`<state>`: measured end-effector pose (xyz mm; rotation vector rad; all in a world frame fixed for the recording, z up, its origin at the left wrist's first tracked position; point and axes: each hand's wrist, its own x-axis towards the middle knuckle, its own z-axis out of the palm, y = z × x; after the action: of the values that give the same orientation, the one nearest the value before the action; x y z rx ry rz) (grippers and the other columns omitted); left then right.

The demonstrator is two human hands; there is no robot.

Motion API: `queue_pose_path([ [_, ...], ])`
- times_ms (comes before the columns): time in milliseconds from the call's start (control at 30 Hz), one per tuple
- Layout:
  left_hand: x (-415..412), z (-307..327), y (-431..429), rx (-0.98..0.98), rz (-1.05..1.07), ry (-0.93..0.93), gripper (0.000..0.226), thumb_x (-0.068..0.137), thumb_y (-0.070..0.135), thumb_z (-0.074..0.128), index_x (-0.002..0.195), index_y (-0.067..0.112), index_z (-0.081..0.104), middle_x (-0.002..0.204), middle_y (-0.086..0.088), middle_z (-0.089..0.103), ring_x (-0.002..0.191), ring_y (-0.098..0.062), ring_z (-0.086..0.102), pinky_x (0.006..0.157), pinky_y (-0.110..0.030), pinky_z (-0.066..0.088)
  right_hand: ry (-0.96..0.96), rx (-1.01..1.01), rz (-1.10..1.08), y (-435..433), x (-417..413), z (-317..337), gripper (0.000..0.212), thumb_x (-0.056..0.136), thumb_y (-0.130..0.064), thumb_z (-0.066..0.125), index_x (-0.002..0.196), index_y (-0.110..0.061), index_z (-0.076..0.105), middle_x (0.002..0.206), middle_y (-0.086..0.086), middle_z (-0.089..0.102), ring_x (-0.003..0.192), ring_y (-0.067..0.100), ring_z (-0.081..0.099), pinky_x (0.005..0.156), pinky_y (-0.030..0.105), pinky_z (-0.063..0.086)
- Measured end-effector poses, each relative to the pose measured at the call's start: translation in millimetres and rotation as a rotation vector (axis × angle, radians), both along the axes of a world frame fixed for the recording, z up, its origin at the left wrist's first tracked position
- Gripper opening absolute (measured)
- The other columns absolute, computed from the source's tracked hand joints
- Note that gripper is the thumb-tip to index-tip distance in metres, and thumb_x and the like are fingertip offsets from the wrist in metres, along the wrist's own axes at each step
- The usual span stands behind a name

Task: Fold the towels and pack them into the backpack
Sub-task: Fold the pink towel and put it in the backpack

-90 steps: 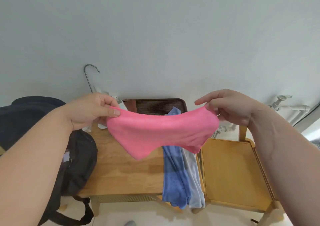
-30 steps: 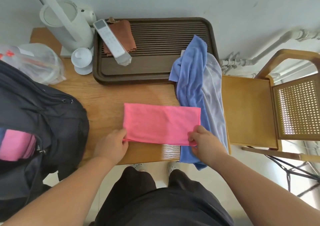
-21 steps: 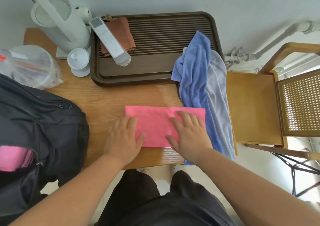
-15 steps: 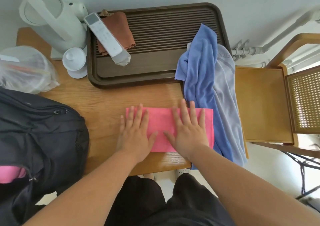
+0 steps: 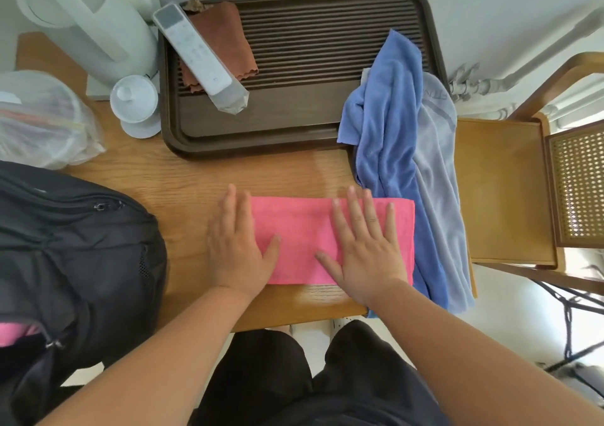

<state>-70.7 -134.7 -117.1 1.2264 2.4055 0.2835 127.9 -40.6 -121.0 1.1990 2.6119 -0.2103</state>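
The pink towel (image 5: 304,239) lies on the wooden surface (image 5: 183,180) near its front edge, folded into a long flat rectangle. The left hand (image 5: 240,249) rests flat on the towel's left end, fingers straight and partly over the bare surface, gripping nothing. The right hand (image 5: 366,252) presses flat on the right half of the towel, fingers spread and straight, gripping nothing.

The towel's right end lies over a blue towel (image 5: 392,125), which is unfolded and draped from the corner of a dark slatted tray (image 5: 327,33) down over the surface's front edge. A pale grey towel (image 5: 438,164) lies just beside it on the right.

The black backpack (image 5: 75,249) sits at the left of the surface, with a pink item (image 5: 13,332) visible in its open compartment.

The tray carries a white remote (image 5: 196,49) lying on a brown cloth (image 5: 228,33). A white kettle (image 5: 91,17), a white lidded cup (image 5: 134,102) and a plastic bag (image 5: 42,121) stand at the rear left. A wooden chair (image 5: 503,190) stands right of the surface.
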Motion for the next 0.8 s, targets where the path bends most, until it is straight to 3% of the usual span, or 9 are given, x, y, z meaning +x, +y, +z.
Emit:
queue_pose_path([
  [100,1,12,8,0.028,0.465,-0.159,0.071,0.084,0.043,0.071,0.145,0.017,0.043,0.146,-0.007,0.041,0.138,-0.028,0.036,0.115,-0.048,0.035,-0.003,-0.067,-0.022,-13,-14,0,0.088,0.096,-0.073,0.012,0.159,-0.014,-0.006,0.165,0.008,-0.021,0.151,0.027,-0.024,0.121,0.057,-0.009],
  [200,-3,8,17,-0.028,0.543,-0.219,0.045,0.078,0.032,0.075,0.119,0.021,0.061,0.116,0.001,0.053,0.110,-0.025,0.054,0.097,-0.046,0.050,-0.063,-0.120,-0.057,-17,-17,-8,0.089,0.094,-0.075,0.006,0.157,-0.015,-0.014,0.162,0.006,-0.028,0.148,0.026,-0.031,0.121,0.058,-0.010],
  [300,-10,5,31,-0.028,0.705,-0.365,0.017,0.064,0.021,0.068,0.080,0.023,0.066,0.093,-0.003,0.067,0.083,-0.028,0.065,0.075,-0.040,0.058,-0.056,-0.100,-0.079,-19,-17,-13,0.088,0.095,-0.075,0.007,0.156,-0.016,-0.014,0.163,0.006,-0.027,0.149,0.026,-0.029,0.120,0.058,-0.012],
  [367,-13,8,39,-0.064,0.751,-0.403,0.008,0.064,0.016,0.068,0.065,0.014,0.061,0.079,-0.010,0.069,0.075,-0.034,0.066,0.067,-0.039,0.059,-0.049,-0.101,-0.088,-20,-17,-13,0.088,0.095,-0.076,0.008,0.156,-0.017,-0.014,0.163,0.006,-0.026,0.149,0.025,-0.029,0.120,0.057,-0.014],
  [533,-20,21,35,0.013,0.856,-0.615,0.008,0.071,0.007,0.070,0.078,0.011,0.068,0.076,-0.006,0.069,0.069,-0.026,0.066,0.065,-0.034,0.056,-0.059,-0.073,-0.100,-28,-19,-10,0.085,0.096,-0.073,0.008,0.158,-0.018,-0.010,0.165,0.005,-0.022,0.150,0.027,-0.027,0.120,0.058,-0.013],
  [600,-23,22,25,0.061,0.886,-0.733,0.012,0.071,0.005,0.071,0.082,0.011,0.069,0.076,-0.007,0.071,0.067,-0.024,0.065,0.062,-0.033,0.051,-0.068,-0.099,-0.075,-33,-23,-6,0.083,0.097,-0.072,0.006,0.156,-0.019,-0.017,0.162,0.003,-0.029,0.148,0.025,-0.032,0.119,0.057,-0.016],
  [800,-29,45,2,0.105,1.024,-1.126,0.015,0.082,-0.005,0.072,0.088,0.008,0.067,0.092,-0.013,0.072,0.079,-0.025,0.068,0.081,-0.045,0.058,-0.064,-0.206,-0.042,-38,-36,-3,0.085,0.093,-0.075,0.002,0.153,-0.021,-0.026,0.158,0.001,-0.038,0.145,0.025,-0.037,0.120,0.057,-0.013],
])
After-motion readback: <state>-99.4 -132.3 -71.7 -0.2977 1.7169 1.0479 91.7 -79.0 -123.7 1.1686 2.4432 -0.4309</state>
